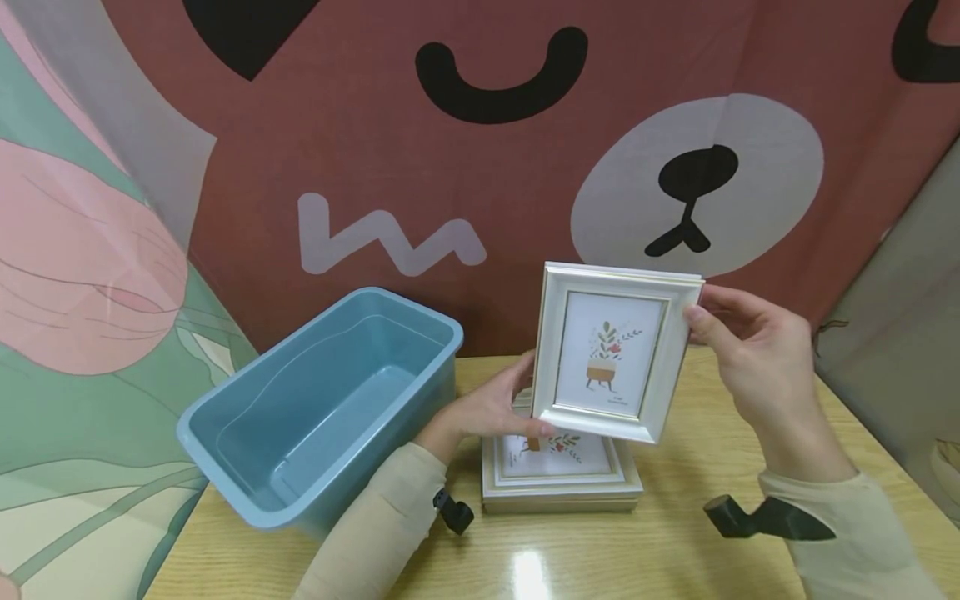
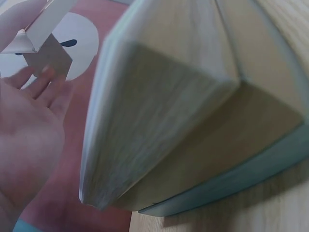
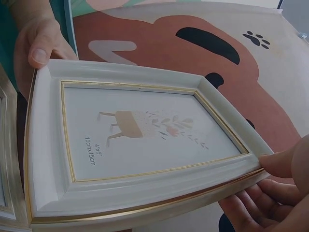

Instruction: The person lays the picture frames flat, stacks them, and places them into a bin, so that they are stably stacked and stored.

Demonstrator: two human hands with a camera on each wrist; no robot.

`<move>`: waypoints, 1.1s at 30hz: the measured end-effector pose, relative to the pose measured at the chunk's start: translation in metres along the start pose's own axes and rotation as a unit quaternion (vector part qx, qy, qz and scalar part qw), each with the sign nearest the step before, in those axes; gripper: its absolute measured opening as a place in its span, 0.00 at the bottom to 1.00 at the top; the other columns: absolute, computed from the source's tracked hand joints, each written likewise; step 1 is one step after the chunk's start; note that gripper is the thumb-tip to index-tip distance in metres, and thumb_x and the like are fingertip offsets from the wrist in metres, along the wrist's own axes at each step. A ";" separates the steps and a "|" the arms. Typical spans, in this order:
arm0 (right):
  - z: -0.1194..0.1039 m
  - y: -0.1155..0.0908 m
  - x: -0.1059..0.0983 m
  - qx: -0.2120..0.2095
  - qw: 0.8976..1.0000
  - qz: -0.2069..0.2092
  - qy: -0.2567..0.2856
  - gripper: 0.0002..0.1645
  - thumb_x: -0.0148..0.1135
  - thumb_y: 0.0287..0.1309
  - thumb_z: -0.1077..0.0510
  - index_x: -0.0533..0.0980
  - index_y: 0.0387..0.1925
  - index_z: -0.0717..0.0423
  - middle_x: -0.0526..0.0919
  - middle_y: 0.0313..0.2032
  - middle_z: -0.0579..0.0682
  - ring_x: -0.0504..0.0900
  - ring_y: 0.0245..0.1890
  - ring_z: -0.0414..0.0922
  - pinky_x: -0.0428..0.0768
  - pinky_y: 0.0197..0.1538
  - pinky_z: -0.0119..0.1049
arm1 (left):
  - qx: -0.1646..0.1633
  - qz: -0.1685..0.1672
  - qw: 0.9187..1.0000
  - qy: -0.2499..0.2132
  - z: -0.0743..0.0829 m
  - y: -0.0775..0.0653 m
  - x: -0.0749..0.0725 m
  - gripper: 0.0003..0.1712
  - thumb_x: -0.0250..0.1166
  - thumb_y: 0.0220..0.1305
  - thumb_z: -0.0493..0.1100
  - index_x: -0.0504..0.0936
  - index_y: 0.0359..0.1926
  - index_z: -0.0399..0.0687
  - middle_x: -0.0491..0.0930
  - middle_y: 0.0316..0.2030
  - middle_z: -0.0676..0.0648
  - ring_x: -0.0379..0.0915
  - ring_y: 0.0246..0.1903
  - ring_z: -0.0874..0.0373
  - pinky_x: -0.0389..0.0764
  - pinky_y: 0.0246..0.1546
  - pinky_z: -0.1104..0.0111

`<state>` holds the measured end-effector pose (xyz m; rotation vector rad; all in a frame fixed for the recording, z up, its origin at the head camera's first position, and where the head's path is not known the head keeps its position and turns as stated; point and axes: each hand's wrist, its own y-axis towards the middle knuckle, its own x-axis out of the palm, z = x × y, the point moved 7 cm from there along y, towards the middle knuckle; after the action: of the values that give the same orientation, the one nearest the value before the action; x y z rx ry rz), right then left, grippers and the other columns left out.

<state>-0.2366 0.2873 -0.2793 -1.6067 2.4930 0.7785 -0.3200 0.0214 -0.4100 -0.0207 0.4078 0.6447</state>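
A white picture frame with a gold inner line and a potted-plant print is held up, tilted, above the table. My left hand grips its lower left corner, thumb on the front and fingers behind. At the upper right edge my right hand pinches it between thumb and fingers. In the right wrist view the frame shows its "4x6" print sideways between both hands. Below it sits a stack of similar picture frames, partly covered by the raised one. The stack's edges loom large in the left wrist view.
A blue plastic bin stands left of the stack, beside my left forearm, with nothing visible inside. The light wooden table runs up to a wall hanging with a cartoon bear face.
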 end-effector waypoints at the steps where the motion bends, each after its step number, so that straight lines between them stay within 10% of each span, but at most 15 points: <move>1: 0.000 0.000 0.000 0.000 1.000 0.000 -0.001 0.24 0.69 0.73 0.54 0.82 0.64 0.61 0.87 0.42 0.25 0.88 0.36 0.27 0.84 0.45 0.16 | 0.003 0.002 1.000 -0.003 0.000 0.001 -0.001 0.71 0.82 0.57 0.61 0.42 0.88 0.65 0.54 0.86 0.51 0.54 0.84 0.50 0.56 0.85 0.48; 7: 0.002 0.000 0.001 0.007 1.000 -0.007 -0.013 0.25 0.69 0.74 0.52 0.82 0.66 0.59 0.86 0.44 0.24 0.88 0.37 0.28 0.82 0.47 0.16 | 0.025 0.003 1.000 -0.018 -0.001 0.003 -0.003 0.81 0.82 0.49 0.73 0.32 0.86 0.77 0.36 0.88 0.58 0.43 0.87 0.49 0.47 0.85 0.39; 33: 0.005 -0.001 0.003 0.008 1.000 -0.005 -0.010 0.24 0.69 0.74 0.53 0.82 0.65 0.60 0.85 0.42 0.23 0.88 0.37 0.29 0.81 0.46 0.16 | 0.023 0.008 1.000 -0.005 -0.006 -0.001 -0.007 0.70 0.81 0.53 0.70 0.48 0.86 0.66 0.52 0.86 0.52 0.52 0.85 0.48 0.52 0.85 0.41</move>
<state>-0.2379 0.2862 -0.2849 -1.5954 2.4697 0.7667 -0.3265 0.0163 -0.4127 0.0301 0.4138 0.6497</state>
